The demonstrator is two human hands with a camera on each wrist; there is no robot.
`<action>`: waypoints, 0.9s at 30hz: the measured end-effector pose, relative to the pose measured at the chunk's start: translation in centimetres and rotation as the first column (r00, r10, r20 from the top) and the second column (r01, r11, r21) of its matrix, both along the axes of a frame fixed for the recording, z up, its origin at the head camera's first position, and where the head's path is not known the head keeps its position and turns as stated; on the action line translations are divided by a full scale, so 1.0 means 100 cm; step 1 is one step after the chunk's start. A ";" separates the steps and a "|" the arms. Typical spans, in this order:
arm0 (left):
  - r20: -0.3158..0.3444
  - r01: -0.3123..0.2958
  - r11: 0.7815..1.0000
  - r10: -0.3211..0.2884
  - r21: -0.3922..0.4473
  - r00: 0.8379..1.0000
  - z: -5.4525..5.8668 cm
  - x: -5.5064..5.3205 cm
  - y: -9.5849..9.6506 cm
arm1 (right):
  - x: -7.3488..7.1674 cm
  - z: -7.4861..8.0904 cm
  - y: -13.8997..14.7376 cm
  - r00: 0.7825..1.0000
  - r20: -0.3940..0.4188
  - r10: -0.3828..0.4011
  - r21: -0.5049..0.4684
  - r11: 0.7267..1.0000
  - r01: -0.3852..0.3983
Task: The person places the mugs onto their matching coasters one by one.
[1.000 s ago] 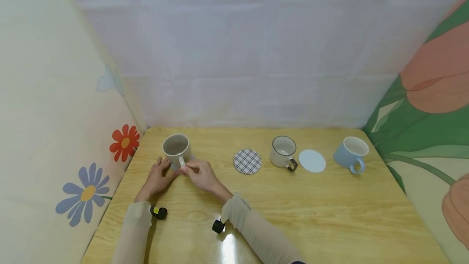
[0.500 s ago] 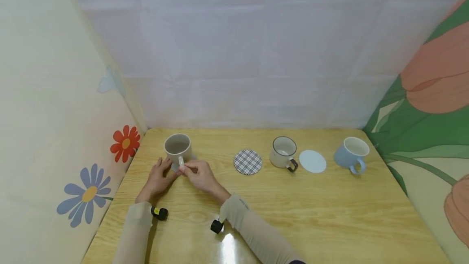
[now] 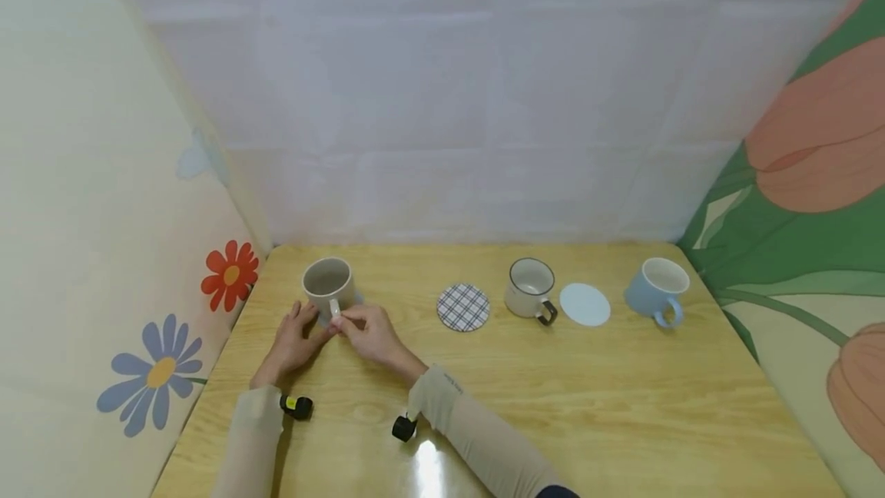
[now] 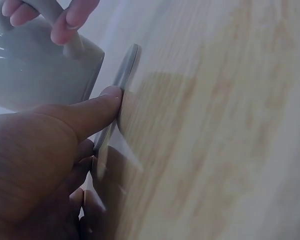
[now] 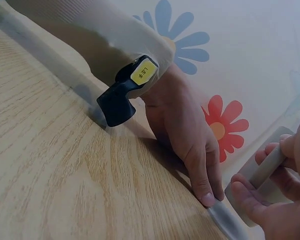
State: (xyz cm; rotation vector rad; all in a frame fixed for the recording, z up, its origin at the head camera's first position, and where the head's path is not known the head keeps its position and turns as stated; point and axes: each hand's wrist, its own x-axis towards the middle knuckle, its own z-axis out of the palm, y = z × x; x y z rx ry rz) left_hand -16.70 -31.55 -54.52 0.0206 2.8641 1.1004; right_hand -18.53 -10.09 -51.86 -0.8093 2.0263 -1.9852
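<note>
At the table's far left is a grey-beige mug [image 3: 328, 283], held upright by my right hand [image 3: 373, 335], whose thumb and fingers pinch its handle [image 3: 335, 308]. The mug hangs close over a grey-blue coaster [image 4: 124, 72]; a narrow gap between mug base and coaster shows in the left wrist view. My left hand [image 3: 292, 343] rests on the table at the coaster's near left side. Its thumb [image 4: 102, 107] touches the coaster's edge, with the other fingers stretched along the rim. Most of the coaster is hidden under the mug in the head view.
Right of the hands lie a plaid round coaster [image 3: 462, 307], a white mug with a black handle [image 3: 528, 294], a pale blue round coaster [image 3: 585, 304] and a light blue mug [image 3: 646, 298]. White cloth [image 3: 442, 137] rises behind the wooden table [image 3: 588, 406].
The head view shifts slightly. My right hand moves a little left, turning the mug's handle slightly left with it. The left hand stays at the coaster's edge.
</note>
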 end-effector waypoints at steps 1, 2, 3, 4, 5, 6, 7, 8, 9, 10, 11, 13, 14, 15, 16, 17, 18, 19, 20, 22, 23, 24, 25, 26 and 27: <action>-0.007 0.002 1.000 -0.002 -0.003 1.000 0.000 0.001 0.000 | 0.000 -0.001 0.000 1.000 -0.002 0.000 0.000 1.000 0.000; -0.014 0.000 1.000 0.000 -0.003 1.000 0.000 0.002 0.000 | 0.001 -0.001 -0.001 1.000 -0.005 0.000 0.002 1.000 0.000; -0.023 0.002 1.000 -0.002 -0.008 1.000 -0.001 0.002 0.000 | 0.001 -0.002 -0.001 1.000 -0.006 0.002 0.001 1.000 -0.002; -0.034 0.003 1.000 -0.003 -0.011 0.999 -0.001 0.003 0.000 | 0.001 -0.002 -0.001 1.000 -0.010 0.004 0.001 1.000 -0.004; -0.042 0.004 1.000 -0.004 -0.011 0.999 -0.001 0.003 0.000 | 0.001 -0.003 -0.001 1.000 -0.014 0.005 0.000 1.000 -0.005; -0.049 0.004 1.000 -0.004 -0.011 0.999 -0.002 0.004 0.000 | 0.002 -0.004 -0.001 1.000 -0.018 0.008 -0.002 1.000 -0.008; -0.054 0.002 1.000 -0.003 -0.012 0.999 -0.002 0.004 0.000 | 0.001 -0.004 -0.002 1.000 -0.026 0.007 -0.003 1.000 -0.007; -0.052 0.000 1.000 -0.001 -0.011 0.999 -0.002 0.003 0.000 | 0.001 -0.005 -0.002 1.000 -0.028 0.006 -0.007 1.000 -0.007; -0.047 -0.001 1.000 0.000 -0.010 0.999 -0.002 0.003 -0.001 | 0.001 -0.005 -0.002 1.000 -0.029 0.006 -0.013 1.000 -0.006; -0.041 -0.002 1.000 0.002 -0.009 0.999 -0.002 0.003 -0.001 | 0.000 -0.006 -0.003 0.999 -0.033 0.002 -0.015 1.000 -0.002; -0.033 -0.004 1.000 0.003 -0.009 0.999 -0.002 0.002 -0.002 | 0.000 -0.007 -0.004 0.999 -0.035 -0.003 -0.016 1.000 0.003; -0.021 -0.006 1.000 0.006 -0.010 1.000 -0.001 0.001 -0.003 | -0.001 -0.009 -0.006 0.999 -0.036 -0.008 -0.020 1.000 0.007; -0.018 -0.006 1.000 0.006 -0.013 1.000 -0.001 0.001 -0.004 | -0.002 -0.010 -0.007 0.999 -0.032 -0.010 -0.018 1.000 0.009; -0.016 -0.005 1.000 0.005 -0.016 1.000 -0.001 0.001 -0.005 | -0.002 -0.010 -0.008 1.000 -0.028 -0.012 -0.013 1.000 0.011; -0.016 -0.006 1.000 0.006 -0.016 1.000 -0.001 0.001 -0.006 | -0.002 -0.011 -0.009 1.000 -0.026 -0.013 -0.008 1.000 0.013; -0.018 -0.005 1.000 0.005 -0.019 1.000 -0.002 0.001 -0.006 | -0.002 -0.011 -0.010 1.000 -0.024 -0.013 -0.003 1.000 0.013; -0.019 -0.004 1.000 0.003 -0.019 1.000 -0.002 0.002 -0.007 | -0.002 -0.012 -0.010 1.000 -0.021 -0.014 -0.002 1.000 0.014; -0.021 -0.003 1.000 0.003 -0.020 1.000 -0.002 0.002 -0.007 | -0.002 -0.012 -0.011 1.000 -0.016 -0.014 0.001 1.000 0.014; -0.018 -0.003 1.000 0.003 -0.018 1.000 -0.002 0.002 -0.007 | -0.001 -0.012 -0.011 1.000 -0.011 -0.018 0.003 1.000 0.018; -0.018 -0.005 1.000 0.005 -0.014 1.000 -0.002 0.002 -0.006 | -0.001 -0.013 -0.010 1.000 -0.004 -0.015 -0.005 1.000 0.015; -0.018 -0.007 1.000 0.006 -0.013 1.000 -0.001 0.002 -0.005 | 0.000 -0.014 -0.010 1.000 -0.002 -0.017 -0.006 1.000 0.017; -0.017 -0.007 1.000 0.007 -0.012 1.000 -0.001 0.002 -0.004 | -0.001 -0.014 -0.009 1.000 -0.001 -0.017 -0.006 1.000 0.017; -0.018 -0.008 1.000 0.007 -0.012 1.000 -0.002 0.001 -0.004 | 0.000 -0.014 -0.009 1.000 0.003 -0.018 -0.004 1.000 0.018; -0.018 -0.008 1.000 0.008 -0.012 1.000 -0.002 0.001 -0.002 | -0.001 -0.014 -0.008 1.000 0.003 -0.018 -0.001 1.000 0.018; -0.021 -0.007 1.000 0.006 -0.012 1.000 -0.002 0.000 -0.002 | -0.001 -0.014 -0.008 1.000 0.002 -0.019 0.002 1.000 0.019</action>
